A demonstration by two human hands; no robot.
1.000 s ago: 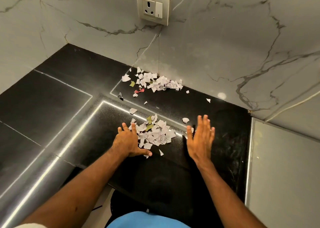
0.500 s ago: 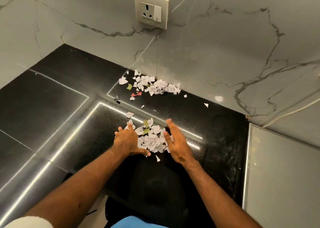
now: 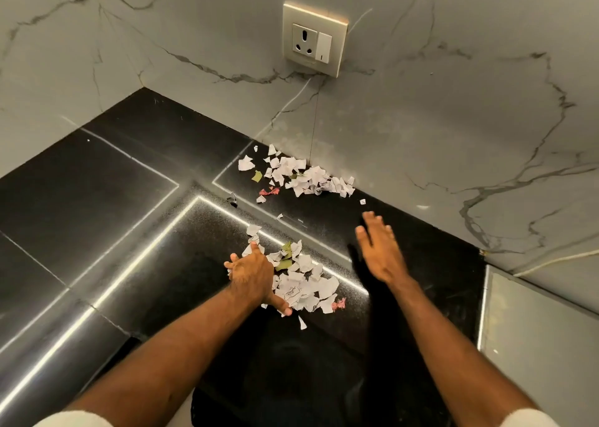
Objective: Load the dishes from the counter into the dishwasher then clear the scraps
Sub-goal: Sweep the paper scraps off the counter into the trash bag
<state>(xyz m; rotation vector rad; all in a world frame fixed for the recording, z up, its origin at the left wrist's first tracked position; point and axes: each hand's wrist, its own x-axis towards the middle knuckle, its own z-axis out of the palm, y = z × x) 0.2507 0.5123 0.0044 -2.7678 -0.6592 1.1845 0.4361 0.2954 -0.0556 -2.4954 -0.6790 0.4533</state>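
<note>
Fingers spread, the left hand (image 3: 251,274) presses torn white, green and pink scraps (image 3: 304,280); the right hand (image 3: 379,248), fingers straight, stands empty beside them. A 2nd pile (image 3: 298,175) lies beyond the fingertips.

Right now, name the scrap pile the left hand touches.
The near pile; the left hand rests on its left edge. The far pile lies against the wall, untouched.
</note>
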